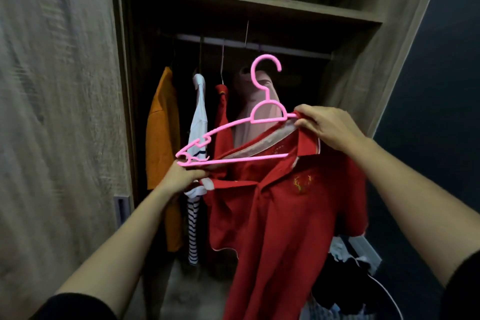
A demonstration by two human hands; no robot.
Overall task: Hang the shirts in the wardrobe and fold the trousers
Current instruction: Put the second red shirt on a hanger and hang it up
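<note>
Currently a red polo shirt with a small gold chest emblem hangs at centre frame, held up in front of an open wood-grain wardrobe. A pink plastic hanger sits partly inside its collar: the right arm is under the cloth, the left arm and hook are bare. Left hand, lower centre-left, has fingers curled and thumb pressed down, pinching the collar's front edge just below the hanger's notched left tip. Right hand, centre right, has fingers clamped on the collar where the hanger's arm enters it. Behind, on the rail, hang an orange garment and a white striped garment. A dark clothes pile lies lower right.
</note>
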